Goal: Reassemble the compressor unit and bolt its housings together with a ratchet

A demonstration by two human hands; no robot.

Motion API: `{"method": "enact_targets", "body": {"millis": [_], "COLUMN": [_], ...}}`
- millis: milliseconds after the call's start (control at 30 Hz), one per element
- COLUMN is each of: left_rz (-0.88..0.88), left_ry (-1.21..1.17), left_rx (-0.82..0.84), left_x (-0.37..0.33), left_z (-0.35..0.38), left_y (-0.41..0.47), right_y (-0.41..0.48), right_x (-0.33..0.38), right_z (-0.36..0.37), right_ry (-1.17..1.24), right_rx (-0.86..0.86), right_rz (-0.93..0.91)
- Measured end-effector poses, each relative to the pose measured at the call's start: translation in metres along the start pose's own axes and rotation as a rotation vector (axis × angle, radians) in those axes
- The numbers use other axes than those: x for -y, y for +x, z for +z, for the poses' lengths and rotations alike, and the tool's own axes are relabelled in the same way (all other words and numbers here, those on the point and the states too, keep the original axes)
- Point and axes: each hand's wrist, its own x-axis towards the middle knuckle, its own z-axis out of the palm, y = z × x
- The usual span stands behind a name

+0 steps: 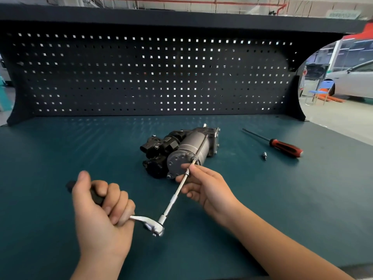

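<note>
The compressor unit (181, 150) lies on its side mid-bench, a grey cylinder with black fittings on its left. A long through-bolt (200, 145) runs along the cylinder's side. My left hand (101, 211) is fisted around the black handle of the ratchet (150, 224). From the ratchet head a silver extension bar (175, 198) reaches up to the bolt head on the cylinder's near end cap. My right hand (203, 184) pinches the far end of the extension bar between thumb and fingers, just at the end cap.
A red-and-black screwdriver (280, 145) lies to the right of the compressor, with a small socket bit (264, 156) beside it. The teal bench top (60, 150) is backed by a dark pegboard (153, 73). A white car stands on the floor beyond the right edge.
</note>
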Motion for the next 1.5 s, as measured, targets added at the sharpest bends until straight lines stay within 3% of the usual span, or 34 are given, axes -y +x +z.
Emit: {"method": "enact_targets", "body": {"millis": [367, 600, 1033, 1500], "left_rz": [-0.163, -0.273, -0.101, -0.095], "left_ry": [-0.111, -0.413, -0.121, -0.072], "left_rx": [-0.148, -0.222, -0.074, -0.027], "left_x": [0.000, -0.007, -0.007, -0.003], "left_z": [0.000, 0.006, 0.013, 0.003], "left_y": [0.013, 0.023, 0.018, 0.012], "right_y": [0.004, 0.008, 0.006, 0.002], "right_x": [0.000, 0.001, 0.000, 0.000], "right_z": [-0.003, -0.001, -0.003, -0.003], "right_ry": [0.051, 0.136, 0.153, 0.095], "right_rx": [0.025, 0.024, 0.032, 0.019], "right_rz": [0.019, 0.024, 0.058, 0.075]}}
